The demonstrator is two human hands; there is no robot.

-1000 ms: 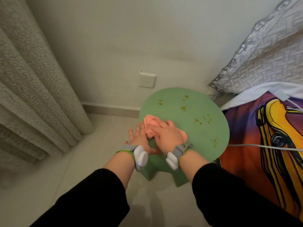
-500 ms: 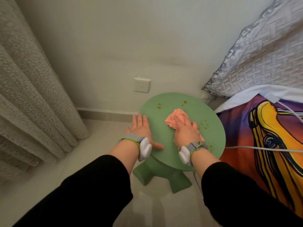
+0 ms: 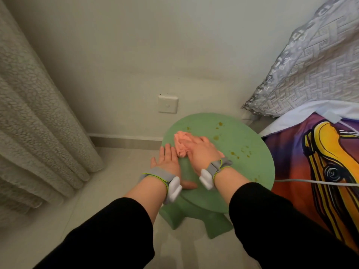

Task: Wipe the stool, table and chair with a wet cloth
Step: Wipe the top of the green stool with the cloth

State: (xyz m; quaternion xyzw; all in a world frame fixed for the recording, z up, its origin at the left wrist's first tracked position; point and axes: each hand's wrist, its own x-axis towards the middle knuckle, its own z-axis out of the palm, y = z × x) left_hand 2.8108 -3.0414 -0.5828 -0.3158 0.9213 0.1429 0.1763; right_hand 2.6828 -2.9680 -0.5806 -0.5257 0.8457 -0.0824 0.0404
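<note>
A round green stool [image 3: 240, 167] stands on the floor beside the bed, its top spotted with several small brown stains toward the back and right. My right hand [image 3: 202, 152] presses a crumpled pink cloth [image 3: 179, 141] flat on the stool's left part. My left hand [image 3: 168, 161] lies flat with spread fingers on the stool's left edge, its thumb on the top, touching the cloth's side.
A bed with a colourful cover [image 3: 320, 171] and a grey patterned pillow [image 3: 310, 70] borders the stool on the right. A white cable [image 3: 310, 182] runs across the cover. A curtain [image 3: 35, 123] hangs at left, a wall plate [image 3: 168, 103] behind the stool.
My right hand has slid the cloth from the stool's middle back to its left part, next to my left hand. The left hand has stayed on the stool's edge.
</note>
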